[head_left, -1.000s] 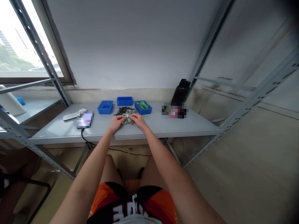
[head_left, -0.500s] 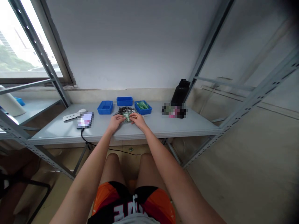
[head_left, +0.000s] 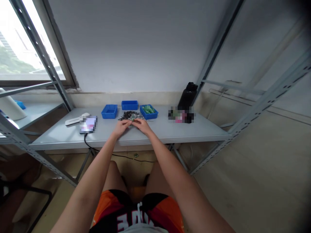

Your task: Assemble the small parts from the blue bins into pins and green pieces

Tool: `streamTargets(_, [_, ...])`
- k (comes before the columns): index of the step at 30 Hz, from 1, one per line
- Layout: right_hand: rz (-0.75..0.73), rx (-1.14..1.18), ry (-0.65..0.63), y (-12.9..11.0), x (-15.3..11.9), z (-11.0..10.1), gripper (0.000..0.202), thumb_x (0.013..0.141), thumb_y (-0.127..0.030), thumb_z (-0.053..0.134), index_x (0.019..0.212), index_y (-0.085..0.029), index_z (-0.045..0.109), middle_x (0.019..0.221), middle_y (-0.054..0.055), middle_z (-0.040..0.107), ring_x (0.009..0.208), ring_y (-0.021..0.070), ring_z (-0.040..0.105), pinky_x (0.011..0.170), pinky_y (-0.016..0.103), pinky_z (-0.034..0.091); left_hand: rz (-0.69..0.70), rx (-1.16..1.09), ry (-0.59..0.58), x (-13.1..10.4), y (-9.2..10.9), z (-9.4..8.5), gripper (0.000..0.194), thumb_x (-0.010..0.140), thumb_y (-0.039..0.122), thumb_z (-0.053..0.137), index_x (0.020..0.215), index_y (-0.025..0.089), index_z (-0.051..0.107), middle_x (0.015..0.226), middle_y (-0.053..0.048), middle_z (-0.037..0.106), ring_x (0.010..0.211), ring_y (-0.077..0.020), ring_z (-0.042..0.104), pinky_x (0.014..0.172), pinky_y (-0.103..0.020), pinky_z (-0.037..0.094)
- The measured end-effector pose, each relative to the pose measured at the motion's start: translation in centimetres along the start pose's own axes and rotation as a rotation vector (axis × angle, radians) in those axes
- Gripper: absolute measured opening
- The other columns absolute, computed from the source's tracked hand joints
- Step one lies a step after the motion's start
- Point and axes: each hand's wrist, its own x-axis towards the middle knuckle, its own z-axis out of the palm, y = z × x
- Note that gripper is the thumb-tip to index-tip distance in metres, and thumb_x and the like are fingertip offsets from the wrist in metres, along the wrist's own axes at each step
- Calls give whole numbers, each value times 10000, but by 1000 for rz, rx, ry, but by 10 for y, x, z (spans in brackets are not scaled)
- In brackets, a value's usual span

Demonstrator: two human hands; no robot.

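Between my two hands is a small green packet (head_left: 132, 119), mostly covered by the fingers; it looks like thin plastic. My left hand (head_left: 122, 127) pinches it from the left, and my right hand (head_left: 142, 125) pinches it from the right, the fingertips almost meeting. Just behind them lies a loose pile of thin dark and silver pieces (head_left: 128, 115), too small to name. A blue tray (head_left: 151, 116) holding similar green packets stands behind my right hand.
Two more blue trays, one at the left (head_left: 109, 115) and one at the back (head_left: 129, 105), stand on the grey table (head_left: 194, 132). A phone (head_left: 88, 125) with a black cable lies left. A black bottle (head_left: 187, 97) stands right, near a shelf post.
My hands have drawn closer together. The green packet, spread out between them before, now shows as a smaller piece at the fingertips. My knees have moved apart.
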Motion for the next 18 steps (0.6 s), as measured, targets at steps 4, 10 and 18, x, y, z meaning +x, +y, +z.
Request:
streamTargets(4, [17, 24, -20, -2, -1, 0, 350, 714, -448, 676, 919, -164, 669, 807, 30, 659, 763, 164, 582, 708, 295, 465, 10, 53, -38, 0, -1, -1, 407, 784, 523, 594, 889, 153, 724, 1030, -98, 694, 931, -224, 605, 710, -306, 525])
streamTargets(10, [-56, -88, -1, 5, 2, -1, 249, 760, -399, 616, 842, -169, 668, 760, 19, 652, 725, 155, 545, 724, 293, 444, -10, 22, 77, 1, -1, 1, 347, 785, 373, 630, 1047, 155, 697, 1145, -123, 656, 906, -208, 605, 663, -280, 503])
streamTargets(18, [-43, -69, 10, 15, 6, -2, 252, 757, -385, 591, 830, -164, 687, 739, 18, 663, 686, 154, 544, 685, 283, 440, -65, 25, 131, 3, -5, 1, 216, 696, 338, 682, 777, 140, 657, 678, -13, 614, 591, -120, 494, 570, -249, 390])
